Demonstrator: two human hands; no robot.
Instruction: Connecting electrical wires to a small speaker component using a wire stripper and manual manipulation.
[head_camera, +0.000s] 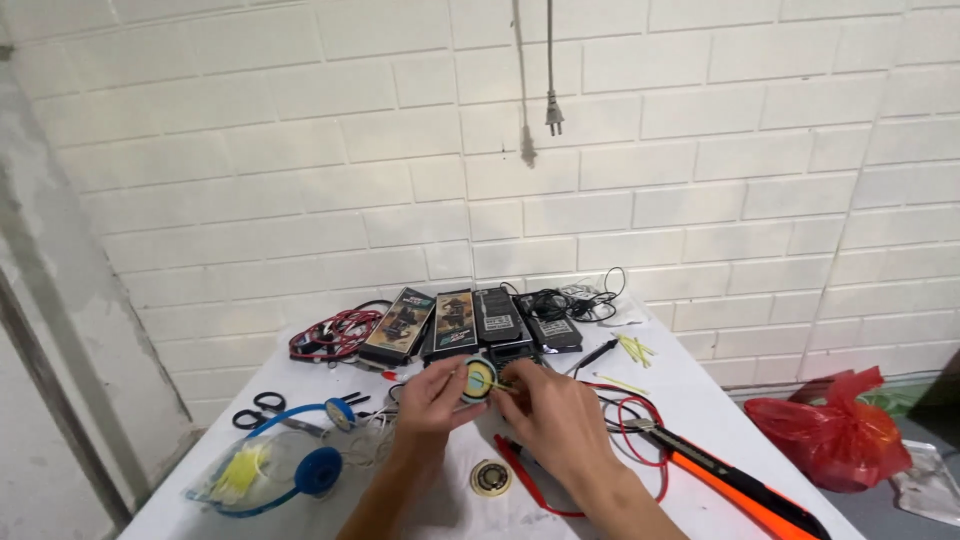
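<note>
Head view: left hand (432, 398) grips small round speaker (478, 380) (yellow-faced), right hand (553, 412) touching.

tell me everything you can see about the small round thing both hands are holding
The round part is a small disc with a teal rim and a yellowish face, seemingly plastic or metal; finer detail is too small to tell. It is held tilted, face toward the camera, above the white table, in front of the row of dark boxes. The left hand has it in its grip from the left edge; the right hand brings its fingertips to the disc's right side.

orange tool (735, 483) cut off below, forearms too
</note>
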